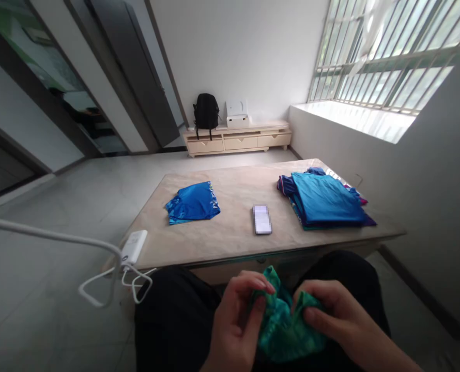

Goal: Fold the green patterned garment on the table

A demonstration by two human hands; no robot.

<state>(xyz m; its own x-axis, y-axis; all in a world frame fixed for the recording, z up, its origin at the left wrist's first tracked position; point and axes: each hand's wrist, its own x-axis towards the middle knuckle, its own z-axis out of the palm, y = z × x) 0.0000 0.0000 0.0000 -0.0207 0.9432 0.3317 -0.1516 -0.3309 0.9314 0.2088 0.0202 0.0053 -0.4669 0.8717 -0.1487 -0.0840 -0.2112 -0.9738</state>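
A crumpled green patterned piece of cloth (288, 330) hangs between my two hands, just above my lap. My left hand (240, 312) pinches its left edge between thumb and fingers. On the other side, my right hand (326, 310) is closed on the cloth's right edge, thumb on top. Part of the cloth is bunched up, so its full shape is hidden. Beyond my knees, a folded blue garment (195, 202) lies on the left of the table, and a stack of folded blue and purple clothes (326, 199) rests on the right.
The low table (238, 186) has a rounded edge close to my knees. A phone (261, 219) lies near its middle. A white power bank (135, 247) with cables sits at the left corner. Behind stand a wooden cabinet (240, 143) and a black backpack (206, 111).
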